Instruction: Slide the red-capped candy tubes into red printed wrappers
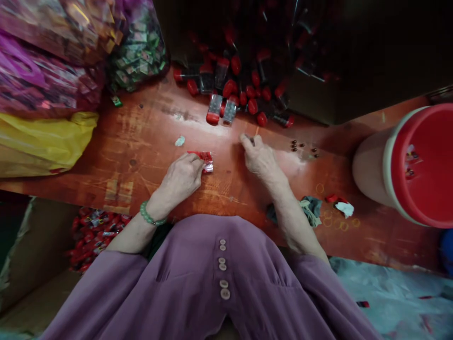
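My left hand (184,178), with a green bead bracelet on its wrist, has its fingers closed on a small red and silver packet (208,165) lying on the reddish wooden table (226,189). To its right, my right hand (261,158) is over the table with thumb and fingers curled together; whether something small is between them is hidden. Just beyond lies a heap of small clear containers with red caps (230,109). A few small brown beads (294,145) are scattered to the right of that hand. A pale crumpled scrap (180,141) sits beyond the left one.
Plastic bags full of small packets (138,52) and a yellow bag (46,141) fill the left side. A red-topped bucket (375,165) stands at right. Cloth (311,210) and rubber bands (327,217) lie near the right forearm. Below left, a carton (38,255) holds red pieces.
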`<state>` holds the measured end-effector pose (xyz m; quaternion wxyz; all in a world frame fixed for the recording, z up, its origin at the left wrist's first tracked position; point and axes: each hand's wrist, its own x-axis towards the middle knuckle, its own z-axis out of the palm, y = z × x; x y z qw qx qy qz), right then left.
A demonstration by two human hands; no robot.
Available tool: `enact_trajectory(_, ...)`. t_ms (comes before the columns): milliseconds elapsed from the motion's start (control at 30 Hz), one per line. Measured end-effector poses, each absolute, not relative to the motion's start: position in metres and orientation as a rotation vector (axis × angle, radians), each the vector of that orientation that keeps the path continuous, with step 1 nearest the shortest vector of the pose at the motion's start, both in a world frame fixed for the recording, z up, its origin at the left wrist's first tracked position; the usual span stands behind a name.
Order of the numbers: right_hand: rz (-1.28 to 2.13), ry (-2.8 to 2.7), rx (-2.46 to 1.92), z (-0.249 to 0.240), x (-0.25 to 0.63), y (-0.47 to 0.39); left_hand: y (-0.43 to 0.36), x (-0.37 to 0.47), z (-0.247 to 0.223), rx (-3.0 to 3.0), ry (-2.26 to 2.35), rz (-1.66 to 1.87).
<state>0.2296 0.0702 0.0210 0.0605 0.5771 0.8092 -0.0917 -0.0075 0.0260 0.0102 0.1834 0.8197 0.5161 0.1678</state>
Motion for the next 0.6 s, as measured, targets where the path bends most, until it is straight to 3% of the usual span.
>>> enact_trajectory(267,-0.644,2.662,2.187,0.018,0.267,0.052,0.035,-0.01,0.009,2.019,1.476,0.751)
enact_trajectory(400,-1.503,2.635,2.497,0.013,0.266,0.035,0.029,-0.013,0.013,1.974,1.387,0.897)
enact_trajectory(500,-2.215,2.438,2.449,0.018,0.248,0.023,0.025,-0.013,0.019,1.965,1.362,0.939)
enact_trajectory(600,-2.539,2.306,2.359,0.027,0.229,0.013,0.02,-0.011,0.027,1.891,1.346,0.981)
